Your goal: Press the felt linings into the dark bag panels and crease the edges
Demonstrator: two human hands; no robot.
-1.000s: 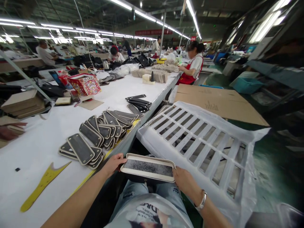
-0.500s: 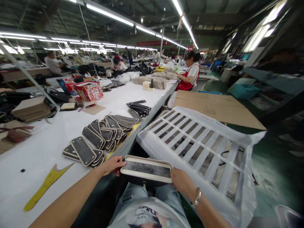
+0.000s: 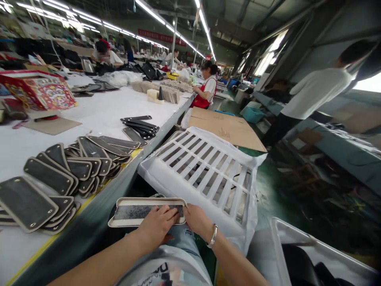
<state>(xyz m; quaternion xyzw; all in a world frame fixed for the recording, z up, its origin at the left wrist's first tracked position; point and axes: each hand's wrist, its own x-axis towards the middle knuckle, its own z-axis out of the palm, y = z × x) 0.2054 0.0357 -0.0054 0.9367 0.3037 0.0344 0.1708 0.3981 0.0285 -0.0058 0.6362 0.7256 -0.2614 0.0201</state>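
Note:
A long bag base [image 3: 131,211] with a raised cream rim and a dark speckled panel rests over my lap, level with the table's edge. My right hand [image 3: 196,220] is closed on its right end, the fingers at the rim's corner. Across the near rim lies my left hand [image 3: 159,224], its fingers bent onto the speckled panel right of the middle and its thumb partly hidden below. To the left, a heap of dark oblong pieces [image 3: 49,174] with beige edges and metal eyelets spreads along the table.
Black straps [image 3: 141,126] and a red patterned box [image 3: 53,91] are on the white table. A slatted white rack [image 3: 205,167] stands right of it, before a cardboard sheet [image 3: 223,127]. A white bin [image 3: 297,234] holds dark pieces. A person [image 3: 315,93] stands at right; another [image 3: 206,89] works ahead.
My left hand has moved from the left end of the bag base onto its panel, near my right hand. The view has turned right, bringing the bin and a standing person into sight.

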